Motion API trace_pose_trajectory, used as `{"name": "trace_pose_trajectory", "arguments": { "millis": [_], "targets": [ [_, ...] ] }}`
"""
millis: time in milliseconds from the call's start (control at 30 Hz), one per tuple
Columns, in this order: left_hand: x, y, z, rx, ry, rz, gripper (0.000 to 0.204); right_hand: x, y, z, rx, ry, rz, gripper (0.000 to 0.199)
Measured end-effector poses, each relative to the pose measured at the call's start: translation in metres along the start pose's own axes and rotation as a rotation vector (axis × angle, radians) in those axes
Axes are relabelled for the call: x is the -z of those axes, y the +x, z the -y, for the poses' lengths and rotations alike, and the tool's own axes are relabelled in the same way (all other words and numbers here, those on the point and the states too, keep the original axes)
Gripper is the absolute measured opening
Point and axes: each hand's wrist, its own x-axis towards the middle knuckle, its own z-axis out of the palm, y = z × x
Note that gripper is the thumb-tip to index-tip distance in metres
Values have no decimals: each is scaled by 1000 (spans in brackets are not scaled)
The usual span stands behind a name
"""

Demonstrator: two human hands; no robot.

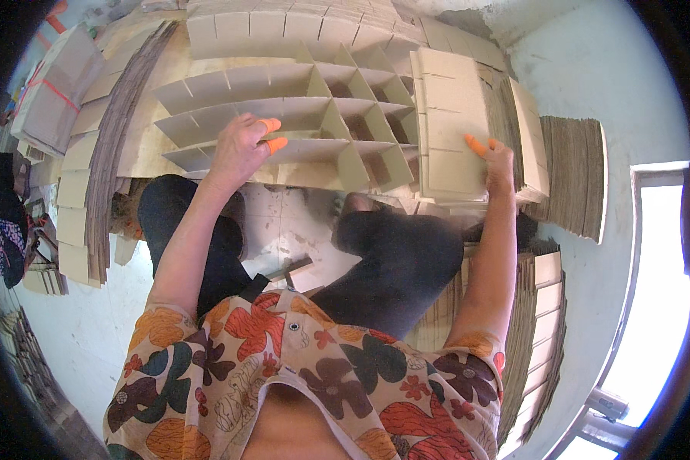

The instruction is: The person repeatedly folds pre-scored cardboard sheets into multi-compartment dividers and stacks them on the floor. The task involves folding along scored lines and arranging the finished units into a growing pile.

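A partly assembled cardboard divider grid point(360, 115) lies in front of me. Its long slotted strips stand on edge toward the left, and short cross pieces form cells at the right. My left hand point(244, 149), with orange finger cots on two fingertips, hovers over the long strips; those two fingertips are apart, with the rest bent. On the right, my right hand point(500, 162) closes at the edge of a pale slotted cardboard strip point(452, 115), which lies on top beside the grid. An orange cot on this hand touches its face; the other fingers are partly hidden.
Stacks of slotted cardboard strips line the left point(92, 169), the far side point(284, 31) and the right point(575, 172). A bundle tied with red string point(54, 92) leans at far left. Below the board are my knees and the tiled floor point(272, 218). A wall point(590, 69) rises at right.
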Motion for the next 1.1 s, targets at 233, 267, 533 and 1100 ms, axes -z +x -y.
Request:
{"name": "trace_pose_trajectory", "arguments": {
  "millis": [233, 267, 533, 1100],
  "targets": [
    [-4, -8, 9, 36, -13, 30, 27, -3, 7, 9, 0, 167, 18, 35],
    [-4, -8, 8, 32, -21, 34, 28, -13, 6, 11, -1, 141, 35, 37],
    [10, -14, 7, 23, 28, 9, 33, -17, -3, 34, 114, 6, -114, 26],
    [-8, -15, 18, -50, -23, 21, 9, -158, -81, 147, 749, -262, 232, 49]
  ]
}}
